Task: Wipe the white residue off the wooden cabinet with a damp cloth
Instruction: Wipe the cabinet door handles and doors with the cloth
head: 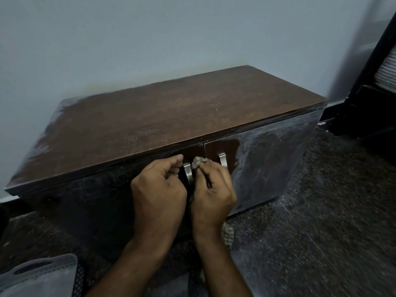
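While the left hand [159, 187] curls beside the left door handle [188, 171], gripping nothing visible, the right hand [212, 189] clutches the cloth [198, 162]. White residue [276, 146] streaks the cabinet's [150, 116] right door.

We see a dim, cool-toned view: wide-angle bending at the edges, soft blur throughout, faint sheen on the cabinet [267, 155] front.
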A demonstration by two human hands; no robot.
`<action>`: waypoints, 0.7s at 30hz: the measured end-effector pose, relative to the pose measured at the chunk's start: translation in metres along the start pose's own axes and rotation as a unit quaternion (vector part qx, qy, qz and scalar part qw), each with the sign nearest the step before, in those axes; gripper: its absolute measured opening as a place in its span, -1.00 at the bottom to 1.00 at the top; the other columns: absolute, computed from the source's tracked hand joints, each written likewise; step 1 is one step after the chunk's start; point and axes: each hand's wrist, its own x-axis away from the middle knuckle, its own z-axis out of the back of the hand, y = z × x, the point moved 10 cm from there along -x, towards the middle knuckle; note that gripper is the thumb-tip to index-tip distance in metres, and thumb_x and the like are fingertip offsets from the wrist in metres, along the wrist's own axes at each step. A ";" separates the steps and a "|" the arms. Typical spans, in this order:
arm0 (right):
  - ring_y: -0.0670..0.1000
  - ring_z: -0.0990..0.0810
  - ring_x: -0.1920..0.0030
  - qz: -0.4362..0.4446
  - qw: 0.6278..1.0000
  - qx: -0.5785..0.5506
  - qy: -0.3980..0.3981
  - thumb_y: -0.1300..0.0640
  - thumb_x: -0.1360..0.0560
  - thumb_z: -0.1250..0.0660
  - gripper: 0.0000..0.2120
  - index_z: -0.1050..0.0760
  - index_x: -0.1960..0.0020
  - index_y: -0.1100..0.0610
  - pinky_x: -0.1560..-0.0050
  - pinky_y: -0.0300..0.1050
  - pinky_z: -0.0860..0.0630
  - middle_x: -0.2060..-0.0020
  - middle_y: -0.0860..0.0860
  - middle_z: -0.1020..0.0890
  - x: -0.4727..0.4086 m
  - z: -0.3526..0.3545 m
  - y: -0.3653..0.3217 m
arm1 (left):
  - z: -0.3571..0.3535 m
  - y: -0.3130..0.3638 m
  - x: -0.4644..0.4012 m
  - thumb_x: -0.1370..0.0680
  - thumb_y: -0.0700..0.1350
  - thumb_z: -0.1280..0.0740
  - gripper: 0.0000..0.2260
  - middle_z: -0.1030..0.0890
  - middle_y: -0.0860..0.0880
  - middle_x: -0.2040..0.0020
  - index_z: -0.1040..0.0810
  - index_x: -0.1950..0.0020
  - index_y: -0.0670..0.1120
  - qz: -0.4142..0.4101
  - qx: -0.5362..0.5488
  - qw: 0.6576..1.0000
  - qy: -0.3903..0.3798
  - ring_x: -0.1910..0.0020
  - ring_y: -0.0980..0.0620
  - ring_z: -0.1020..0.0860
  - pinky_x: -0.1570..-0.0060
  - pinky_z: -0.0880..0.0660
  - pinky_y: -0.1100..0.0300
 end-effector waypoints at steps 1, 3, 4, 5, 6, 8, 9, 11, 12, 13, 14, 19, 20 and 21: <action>-0.04 -0.66 0.03 0.014 1.000 0.003 0.000 0.42 -0.44 -0.46 -0.88 -0.68 0.07 0.27 0.00 -0.26 -0.58 0.08 0.06 -0.67 -0.003 -0.001 -0.003 | 0.000 0.000 0.000 -0.43 -0.45 -0.23 -0.58 -0.70 0.05 0.01 -0.68 -0.14 -0.10 -0.001 0.000 1.000 0.001 0.04 0.21 -0.64 -0.04 -0.50 0.48; -0.02 -0.66 0.03 0.023 1.000 0.020 -0.002 0.44 -0.43 -0.46 -0.88 -0.68 0.09 0.28 0.00 -0.23 -0.59 0.08 0.08 -0.67 0.000 0.001 0.000 | -0.001 -0.001 0.000 -0.43 -0.45 -0.23 -0.57 -0.70 0.06 0.01 -0.68 -0.14 -0.10 -0.002 0.001 1.000 -0.001 0.04 0.20 -0.64 -0.03 -0.51 0.47; -0.01 -0.66 0.04 0.011 1.000 0.025 -0.003 0.45 -0.42 -0.46 -0.88 -0.68 0.10 0.29 0.02 -0.21 -0.61 0.08 0.09 -0.67 0.005 0.003 0.007 | -0.001 -0.002 0.000 -0.43 -0.46 -0.23 -0.57 -0.70 0.06 0.01 -0.68 -0.14 -0.10 -0.001 0.004 1.000 0.000 0.04 0.20 -0.64 -0.02 -0.50 0.49; 0.01 -0.66 0.06 -0.011 1.000 0.027 -0.002 0.46 -0.41 -0.46 -0.87 -0.68 0.12 0.29 0.04 -0.18 -0.61 0.10 0.10 -0.67 0.010 0.005 0.015 | -0.001 -0.002 -0.001 -0.43 -0.46 -0.22 -0.56 -0.70 0.06 0.01 -0.68 -0.14 -0.09 0.001 0.005 1.000 0.000 0.04 0.20 -0.64 -0.01 -0.49 0.51; 0.02 -0.66 0.07 -0.040 0.999 0.029 0.001 0.47 -0.40 -0.46 -0.86 -0.68 0.13 0.28 0.06 -0.17 -0.61 0.12 0.09 -0.67 0.015 0.007 0.023 | -0.001 -0.003 -0.001 -0.44 -0.46 -0.22 -0.56 -0.69 0.06 0.01 -0.68 -0.14 -0.09 0.002 0.005 1.000 -0.001 0.04 0.21 -0.63 0.00 -0.47 0.53; 0.03 -0.67 0.07 -0.085 0.996 0.031 0.006 0.47 -0.40 -0.46 -0.85 -0.69 0.13 0.27 0.06 -0.23 -0.60 0.14 0.08 -0.67 0.022 0.008 0.031 | -0.002 -0.002 0.000 -0.44 -0.45 -0.23 -0.57 -0.69 0.08 0.01 -0.67 -0.15 -0.09 0.001 0.001 1.000 -0.003 0.04 0.23 -0.62 0.02 -0.46 0.56; 0.02 -0.67 0.06 -0.086 0.996 0.030 0.010 0.45 -0.42 -0.46 -0.86 -0.69 0.11 0.26 0.05 -0.25 -0.60 0.13 0.06 -0.67 0.021 0.007 0.027 | -0.002 -0.002 0.000 -0.44 -0.45 -0.24 -0.57 -0.69 0.09 0.01 -0.67 -0.16 -0.08 -0.001 -0.001 1.000 -0.006 0.04 0.24 -0.62 0.02 -0.45 0.56; -0.04 -0.66 0.03 -0.051 0.998 0.021 0.031 0.42 -0.45 -0.45 -0.87 -0.69 0.05 0.27 0.01 -0.27 -0.60 0.09 0.05 -0.67 0.011 0.005 0.007 | -0.005 -0.001 0.001 -0.44 -0.45 -0.24 -0.56 -0.68 0.10 0.01 -0.67 -0.16 -0.07 -0.006 -0.003 1.000 -0.014 0.05 0.25 -0.62 0.03 -0.45 0.56; -0.07 -0.65 0.02 -0.021 0.999 0.022 0.044 0.40 -0.46 -0.44 -0.88 -0.68 0.03 0.28 -0.02 -0.33 -0.57 0.08 0.05 -0.67 0.004 0.006 -0.006 | -0.007 0.000 0.002 -0.44 -0.46 -0.25 -0.56 -0.68 0.11 0.02 -0.68 -0.15 -0.07 -0.008 -0.002 1.000 -0.019 0.06 0.26 -0.62 0.03 -0.45 0.56; -0.09 -0.64 0.02 0.008 0.998 0.024 0.054 0.39 -0.46 -0.44 -0.89 -0.68 0.03 0.30 -0.05 -0.39 -0.52 0.07 0.06 -0.66 -0.002 0.006 -0.016 | -0.008 0.000 0.002 -0.43 -0.46 -0.25 -0.56 -0.68 0.11 0.02 -0.68 -0.15 -0.07 -0.010 -0.001 1.000 -0.023 0.06 0.27 -0.62 0.04 -0.45 0.57; -0.10 -0.62 0.03 0.026 0.997 0.025 0.062 0.39 -0.46 -0.43 -0.90 -0.68 0.04 0.30 -0.06 -0.44 -0.48 0.08 0.08 -0.66 -0.006 0.007 -0.022 | -0.009 0.000 0.001 -0.43 -0.47 -0.25 -0.56 -0.68 0.11 0.02 -0.68 -0.15 -0.07 -0.010 0.000 1.000 -0.025 0.06 0.28 -0.62 0.04 -0.44 0.57; -0.02 -0.66 0.07 -0.069 0.997 0.012 0.043 0.46 -0.43 -0.44 -0.86 -0.69 0.12 0.27 0.05 -0.30 -0.59 0.12 0.01 -0.64 0.004 0.010 0.005 | -0.006 -0.002 0.001 -0.42 -0.48 -0.24 -0.55 -0.68 0.10 0.01 -0.68 -0.15 -0.10 -0.014 -0.003 1.000 -0.016 0.04 0.26 -0.61 -0.01 -0.45 0.54; -0.06 -0.65 0.07 -0.095 0.995 0.010 0.037 0.45 -0.43 -0.44 -0.86 -0.69 0.11 0.26 0.07 -0.22 -0.62 0.12 0.00 -0.64 0.006 0.009 0.012 | -0.006 -0.001 0.000 -0.41 -0.49 -0.24 -0.55 -0.68 0.11 0.02 -0.68 -0.14 -0.10 -0.015 -0.001 1.000 -0.014 0.04 0.25 -0.61 -0.01 -0.45 0.54; -0.09 -0.64 0.07 -0.098 0.995 0.011 0.034 0.44 -0.43 -0.45 -0.86 -0.70 0.10 0.25 0.08 -0.19 -0.63 0.12 -0.01 -0.64 0.006 0.008 0.011 | -0.007 -0.001 0.000 -0.41 -0.48 -0.24 -0.55 -0.68 0.11 0.02 -0.68 -0.14 -0.10 -0.014 0.001 1.000 -0.014 0.04 0.25 -0.61 -0.01 -0.45 0.53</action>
